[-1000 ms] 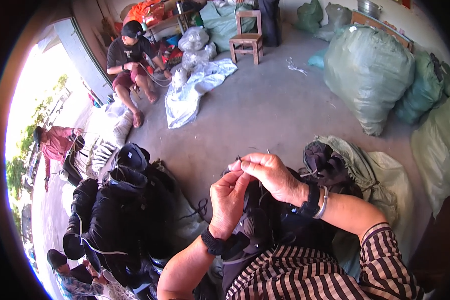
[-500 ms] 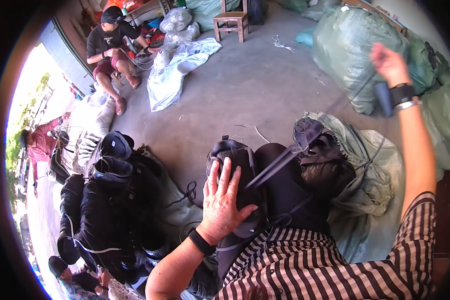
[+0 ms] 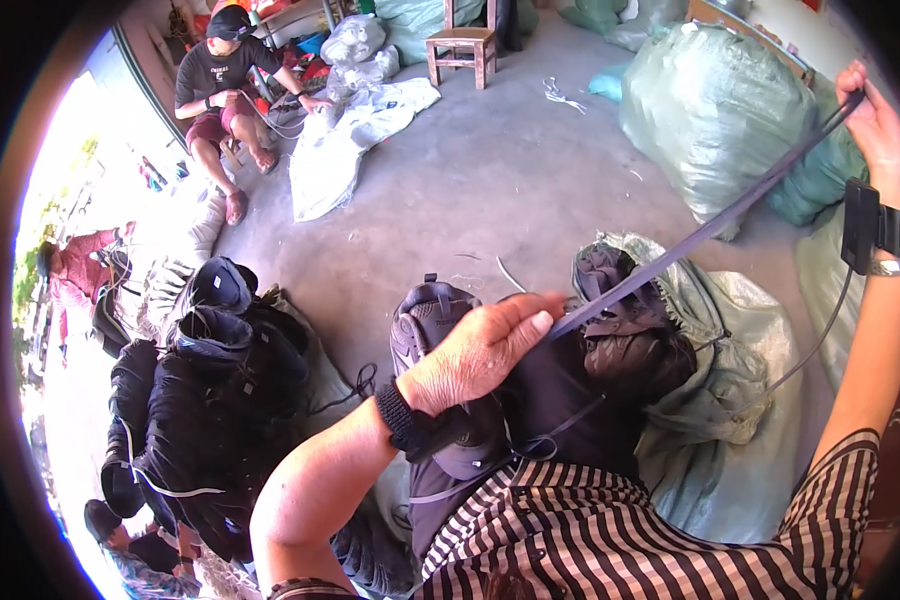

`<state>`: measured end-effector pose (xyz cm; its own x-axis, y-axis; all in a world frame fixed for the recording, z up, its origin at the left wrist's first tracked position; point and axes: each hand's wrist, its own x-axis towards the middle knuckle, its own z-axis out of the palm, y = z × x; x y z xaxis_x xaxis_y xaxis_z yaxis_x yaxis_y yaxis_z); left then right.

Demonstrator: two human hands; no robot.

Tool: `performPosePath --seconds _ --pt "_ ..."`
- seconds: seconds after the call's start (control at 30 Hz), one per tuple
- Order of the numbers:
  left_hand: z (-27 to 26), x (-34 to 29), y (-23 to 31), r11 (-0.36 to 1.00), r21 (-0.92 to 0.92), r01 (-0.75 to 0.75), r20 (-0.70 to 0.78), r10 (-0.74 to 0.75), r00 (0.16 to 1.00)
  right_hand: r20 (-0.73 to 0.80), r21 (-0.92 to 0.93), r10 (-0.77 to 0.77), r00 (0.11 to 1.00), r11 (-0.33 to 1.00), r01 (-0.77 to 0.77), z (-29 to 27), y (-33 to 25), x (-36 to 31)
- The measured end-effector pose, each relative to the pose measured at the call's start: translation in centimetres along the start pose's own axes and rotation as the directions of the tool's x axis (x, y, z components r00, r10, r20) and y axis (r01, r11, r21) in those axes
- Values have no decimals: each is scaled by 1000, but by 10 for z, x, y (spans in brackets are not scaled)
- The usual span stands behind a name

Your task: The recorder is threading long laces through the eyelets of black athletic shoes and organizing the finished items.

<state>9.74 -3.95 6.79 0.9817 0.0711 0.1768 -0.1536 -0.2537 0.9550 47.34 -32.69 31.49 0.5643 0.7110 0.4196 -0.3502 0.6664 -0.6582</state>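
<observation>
My right hand (image 3: 878, 125) is raised at the far right, its fingers closed on one end of a long, flat, dark grey strap (image 3: 705, 235). The strap runs taut and slanting down to my left hand (image 3: 485, 350), which pinches it between thumb and fingers. Under my left hand, a dark sneaker (image 3: 425, 315) rests on my lap, partly hidden by the hand and wrist. A loose thin cord (image 3: 540, 440) lies by the sneaker. To the right of my knee, an open woven sack (image 3: 740, 350) holds several dark shoes (image 3: 635, 345).
Bundled black shoes (image 3: 205, 420) are heaped at my left, tied with white cord. Large green sacks (image 3: 715, 115) stand at the back right. A wooden chair (image 3: 460, 45) stands at the back, and a seated person (image 3: 225, 85) works beside a white sack (image 3: 345, 160).
My right hand has risen outward to the right, drawing the strap straight. My left hand, earlier spread flat on the sneaker, has moved up and right and closed on the strap.
</observation>
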Motion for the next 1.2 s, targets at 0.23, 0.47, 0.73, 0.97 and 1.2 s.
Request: performPosePath --seconds 0.23,0.47,0.73,0.97,1.2 --pt "-12 -31 -10 908 -305 285 4 -298 954 -381 -38 -157 911 987 155 -83 -14 -18" --pt "-15 -25 -3 932 -146 331 -78 -344 936 -132 -495 326 936 796 -348 21 242 -72" --pt "-16 -53 10 954 254 159 -411 -43 911 -48 -579 956 290 210 -788 58 368 -119" --pt "-15 -106 -26 545 836 62 -217 223 950 -167 -824 904 394 92 -559 77 383 -141" --pt "-12 -105 -34 455 891 -1 -151 298 942 150 -989 661 735 108 105 65 424 -159"
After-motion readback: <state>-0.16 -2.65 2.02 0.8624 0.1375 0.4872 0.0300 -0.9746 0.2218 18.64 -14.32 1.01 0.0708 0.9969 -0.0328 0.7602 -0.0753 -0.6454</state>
